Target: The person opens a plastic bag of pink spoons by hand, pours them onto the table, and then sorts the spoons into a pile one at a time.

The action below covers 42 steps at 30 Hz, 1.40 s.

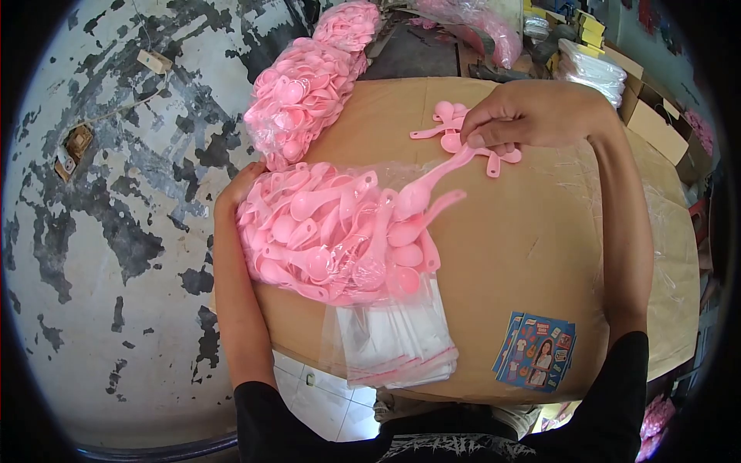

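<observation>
My right hand [505, 123] pinches the handle end of a pink spoon [413, 197], whose bowl lies at the open side of a clear bag [324, 231] full of pink spoons. Behind that bag, my left hand [245, 184] rests at its far left edge; most of its fingers are hidden behind the bag. Several loose pink spoons [450, 141] lie in a small pile just beyond and below my right hand. Clear plastic sleeves [401, 339] with red strips lie in front of the bag, partly under it.
A stack of blue printed cards [534, 351] lies at the table's near right. Another filled bag of pink spoons [301, 96] stands at the back left of the brown table [532, 247]. Cardboard boxes [656, 123] and packed plastic [590, 69] are at the back right.
</observation>
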### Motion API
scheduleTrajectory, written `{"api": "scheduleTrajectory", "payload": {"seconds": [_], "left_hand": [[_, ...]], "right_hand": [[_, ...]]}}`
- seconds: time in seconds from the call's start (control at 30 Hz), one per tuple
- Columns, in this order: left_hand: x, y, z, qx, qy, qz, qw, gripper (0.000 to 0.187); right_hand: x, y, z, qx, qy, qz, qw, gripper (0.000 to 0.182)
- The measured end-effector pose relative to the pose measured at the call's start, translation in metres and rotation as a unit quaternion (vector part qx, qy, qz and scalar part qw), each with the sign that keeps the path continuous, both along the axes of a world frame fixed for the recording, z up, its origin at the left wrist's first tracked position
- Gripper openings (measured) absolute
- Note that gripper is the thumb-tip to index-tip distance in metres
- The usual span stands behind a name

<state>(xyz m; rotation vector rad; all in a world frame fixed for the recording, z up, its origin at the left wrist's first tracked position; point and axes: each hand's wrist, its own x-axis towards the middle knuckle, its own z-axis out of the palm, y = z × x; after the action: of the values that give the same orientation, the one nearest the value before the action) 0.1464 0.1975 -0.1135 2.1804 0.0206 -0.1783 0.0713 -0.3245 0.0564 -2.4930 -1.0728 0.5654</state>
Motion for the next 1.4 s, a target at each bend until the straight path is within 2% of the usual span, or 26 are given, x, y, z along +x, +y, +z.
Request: {"api": "scheduleTrajectory", "payload": {"seconds": [0.07,0.17,0.3,0.4,0.5,0.57,0.63,0.7,0.8,0.9,1.0,1.1,1.2,1.23,1.3,1.37,1.4], "left_hand": [[0.012,0.015,-0.013,-0.037,0.010,0.019,0.999,0.062],[-0.021,-0.030,0.019,-0.059,0.020,0.004,0.998,0.061],[-0.015,-0.023,0.012,-0.065,0.019,0.036,0.997,0.058],[-0.010,-0.017,0.010,-0.051,0.018,0.033,0.998,0.057],[-0.009,-0.015,0.011,-0.045,0.019,0.013,0.999,0.058],[-0.008,-0.015,0.010,-0.055,0.022,0.010,0.998,0.060],[-0.010,-0.015,0.009,-0.078,0.036,0.020,0.996,0.062],[-0.010,-0.014,0.010,-0.079,0.036,0.019,0.996,0.063],[-0.006,-0.014,0.010,-0.052,0.010,0.004,0.999,0.064],[-0.001,-0.010,0.006,-0.031,-0.005,0.007,0.999,0.065],[-0.001,-0.007,0.002,-0.013,-0.012,0.001,1.000,0.066],[0.000,-0.001,0.001,-0.011,-0.002,-0.022,1.000,0.069],[0.025,0.020,-0.021,-0.009,0.000,-0.010,1.000,0.072],[0.029,0.023,-0.027,0.001,-0.003,0.003,1.000,0.073],[0.021,0.015,-0.018,0.004,0.002,0.009,1.000,0.076],[0.023,0.016,-0.021,-0.002,0.002,0.022,1.000,0.075],[0.025,0.017,-0.021,-0.005,0.004,0.029,1.000,0.074]], "right_hand": [[0.002,0.002,-0.005,-0.019,-0.003,0.003,1.000,0.028],[0.005,0.018,-0.022,-0.078,0.017,0.010,0.997,0.029],[-0.004,0.047,-0.053,-0.168,0.071,0.062,0.981,0.033],[-0.011,0.050,-0.064,-0.187,0.023,0.105,0.977,0.035],[-0.013,0.061,-0.063,-0.280,0.014,0.078,0.957,0.036],[-0.015,0.052,-0.056,-0.236,-0.054,0.033,0.970,0.035],[-0.016,0.044,-0.052,-0.209,-0.072,-0.001,0.975,0.034],[-0.019,0.037,-0.048,-0.200,-0.042,-0.027,0.979,0.033],[-0.033,0.025,-0.065,-0.199,0.006,-0.001,0.980,0.034],[-0.040,0.005,-0.072,-0.200,-0.022,-0.023,0.979,0.030],[-0.041,-0.024,-0.065,-0.169,-0.012,-0.064,0.983,0.035],[-0.026,-0.047,-0.052,-0.092,-0.163,-0.086,0.979,0.034],[-0.023,-0.040,-0.044,-0.023,-0.211,-0.170,0.962,0.036],[-0.023,-0.035,-0.053,-0.062,-0.356,-0.144,0.921,0.041],[-0.020,-0.016,-0.061,0.020,-0.351,0.030,0.936,0.048],[-0.025,0.008,-0.097,0.092,-0.237,0.117,0.960,0.044],[-0.040,0.028,-0.102,0.074,-0.256,0.120,0.956,0.043]]}}
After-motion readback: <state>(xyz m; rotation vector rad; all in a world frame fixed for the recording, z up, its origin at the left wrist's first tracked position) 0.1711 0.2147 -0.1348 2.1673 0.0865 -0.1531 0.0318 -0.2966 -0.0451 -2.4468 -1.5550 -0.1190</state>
